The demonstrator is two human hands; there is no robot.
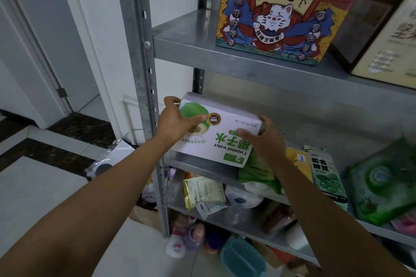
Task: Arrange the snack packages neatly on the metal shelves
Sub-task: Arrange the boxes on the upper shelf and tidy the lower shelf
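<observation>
Both hands, left hand and right hand, grip the coconut water box. It's tilted over the middle shelf, so it could easily squash the green pouch underneath.

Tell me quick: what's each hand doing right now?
Left hand: gripping the coconut water box at its left end.
Right hand: gripping the same box at its right end.

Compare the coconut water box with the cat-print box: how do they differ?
The coconut water box is held by the left hand and right hand, print upside down; the cat-print box stands upright on the upper shelf. The coconut water box is white and green; the cat-print box red, blue and yellow. Both are cartons.
</observation>
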